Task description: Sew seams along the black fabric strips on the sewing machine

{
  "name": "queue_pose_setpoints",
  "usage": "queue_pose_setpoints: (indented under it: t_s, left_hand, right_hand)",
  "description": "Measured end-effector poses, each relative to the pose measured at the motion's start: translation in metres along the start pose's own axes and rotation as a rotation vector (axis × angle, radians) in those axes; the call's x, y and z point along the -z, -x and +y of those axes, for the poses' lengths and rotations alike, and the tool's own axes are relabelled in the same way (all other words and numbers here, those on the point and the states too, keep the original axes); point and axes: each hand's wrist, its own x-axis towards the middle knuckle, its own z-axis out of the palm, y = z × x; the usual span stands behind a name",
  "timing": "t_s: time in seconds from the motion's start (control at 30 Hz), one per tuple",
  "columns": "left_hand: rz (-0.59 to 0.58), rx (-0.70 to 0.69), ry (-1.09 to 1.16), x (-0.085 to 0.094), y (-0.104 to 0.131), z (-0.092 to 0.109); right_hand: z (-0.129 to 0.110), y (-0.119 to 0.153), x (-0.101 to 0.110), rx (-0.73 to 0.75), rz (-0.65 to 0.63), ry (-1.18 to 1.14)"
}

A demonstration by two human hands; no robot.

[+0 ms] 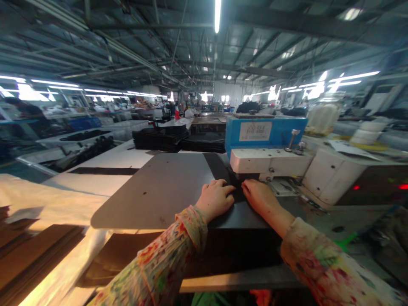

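A black strip of material (216,165) lies across the grey metal plate (153,187) and runs toward the head of a blue and white machine (270,161). My left hand (216,199) rests on the strip with its fingers curled and pressed onto it. Close by on the right, my right hand (259,196) has its fingers together at the strip's edge, just below the machine head. The fingertips of both hands are partly hidden against the dark material, and a small gap separates the hands.
Stacks of black pieces (161,138) lie beyond the plate. Brown pieces (38,250) are at the lower left. A white control box (338,170) with red lights stands right of the machine, near a large jar (325,114). Scissors-like metal tools (314,203) lie below the machine.
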Motion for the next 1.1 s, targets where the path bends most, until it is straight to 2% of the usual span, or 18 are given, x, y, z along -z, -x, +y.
queue_pose_setpoints:
  t_s: [0.23,0.47,0.63,0.77,0.87,0.93,1.0,1.1]
  left_hand:
    - [0.016,-0.049,-0.058,0.000,-0.008,-0.005]
    - [-0.006,-0.015,-0.172,-0.003,-0.027,-0.021]
    - [-0.085,-0.046,-0.230,0.013,-0.034,-0.030]
    - [-0.161,-0.091,-0.287,0.025,-0.030,-0.020]
    - [-0.156,-0.091,-0.313,0.022,-0.033,-0.014]
    - [-0.111,-0.063,-0.319,0.017,-0.035,-0.019]
    - [-0.054,-0.033,-0.318,0.016,-0.032,-0.027]
    - [-0.012,-0.045,-0.305,0.021,-0.005,-0.031]
  right_hand:
    - [-0.003,0.001,0.003,-0.001,-0.007,0.010]
    - [-0.002,0.003,0.005,0.019,-0.010,-0.078]
    - [0.001,0.016,0.010,0.011,-0.014,-0.329]
    - [-0.002,0.040,0.018,0.010,0.030,-0.600]
    - [-0.013,0.062,0.027,-0.009,0.046,-0.794]
    - [-0.023,0.078,0.032,-0.062,-0.017,-0.915]
    - [-0.029,0.094,0.034,-0.142,-0.146,-1.038]
    - [-0.030,0.112,0.026,-0.254,-0.321,-1.224]
